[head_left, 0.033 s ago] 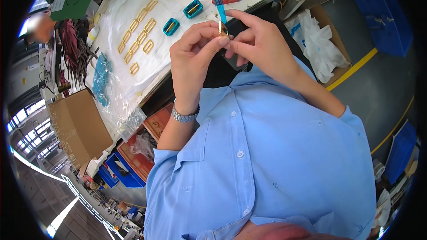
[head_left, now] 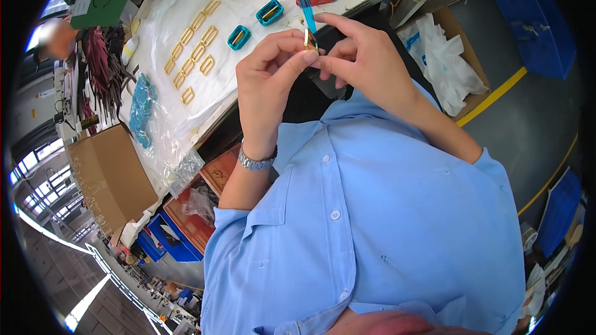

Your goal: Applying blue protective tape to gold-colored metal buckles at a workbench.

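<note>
Small gold buckle point(head_left: 310, 40), blue film strip point(head_left: 305, 0) trailing, pinched between left hand point(head_left: 270, 80) and right hand point(head_left: 363, 62)

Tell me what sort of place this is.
Likely a factory assembly or packing bench: rows of gold metal buckles lie on clear plastic sheeting, cardboard boxes and blue bins stand around, and yellow floor lines mark the aisle.

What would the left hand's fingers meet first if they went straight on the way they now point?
Likely the right hand: the left hand points its fingers at it across the small gold buckle both pinch.
</note>
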`<state>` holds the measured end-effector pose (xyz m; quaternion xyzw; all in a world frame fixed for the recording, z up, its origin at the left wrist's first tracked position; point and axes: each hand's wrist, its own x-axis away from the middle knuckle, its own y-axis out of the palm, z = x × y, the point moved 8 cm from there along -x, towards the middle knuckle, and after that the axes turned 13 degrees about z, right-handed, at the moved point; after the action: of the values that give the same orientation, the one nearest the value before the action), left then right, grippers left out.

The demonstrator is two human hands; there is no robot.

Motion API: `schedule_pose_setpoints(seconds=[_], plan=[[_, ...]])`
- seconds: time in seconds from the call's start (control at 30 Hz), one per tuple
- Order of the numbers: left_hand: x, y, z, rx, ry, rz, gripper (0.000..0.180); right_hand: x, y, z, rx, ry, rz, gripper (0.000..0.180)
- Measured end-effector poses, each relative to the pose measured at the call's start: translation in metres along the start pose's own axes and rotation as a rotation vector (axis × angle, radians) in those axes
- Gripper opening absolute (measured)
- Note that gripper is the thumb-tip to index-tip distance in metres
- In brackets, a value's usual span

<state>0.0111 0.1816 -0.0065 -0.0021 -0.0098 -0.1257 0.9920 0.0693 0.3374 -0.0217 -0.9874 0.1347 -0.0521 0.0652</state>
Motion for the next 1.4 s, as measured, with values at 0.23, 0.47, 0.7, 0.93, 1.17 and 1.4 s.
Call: schedule_pose_setpoints(seconds=[0.23, 0.47, 0.7, 0.93, 1.17, 1.4], plan=[[-0.018, -0.004, -0.007, 0.016, -0.202, -0.103, 0.013, -0.020, -0.006, 0.018, 0.035, -0.271, 0.133, 0.079], [-0.027, -0.004, -0.018, -0.055, -0.336, -0.145, 0.020, -0.027, -0.003, 0.018, 0.051, -0.277, 0.160, 0.075], [-0.024, -0.002, 0.002, -0.182, -0.167, -0.077, 0.023, -0.030, -0.005, 0.013, 0.079, -0.369, 0.197, 0.075], [-0.026, -0.005, 0.004, -0.220, -0.151, -0.069, 0.023, -0.032, 0.000, 0.016, 0.057, -0.372, 0.169, 0.074], [-0.036, 0.001, 0.001, -0.226, -0.262, -0.101, 0.024, -0.033, -0.003, 0.013, 0.023, -0.357, 0.182, 0.070], [-0.048, 0.002, -0.002, -0.254, -0.362, -0.148, 0.026, -0.038, -0.001, 0.013, -0.044, -0.336, 0.127, 0.058]])
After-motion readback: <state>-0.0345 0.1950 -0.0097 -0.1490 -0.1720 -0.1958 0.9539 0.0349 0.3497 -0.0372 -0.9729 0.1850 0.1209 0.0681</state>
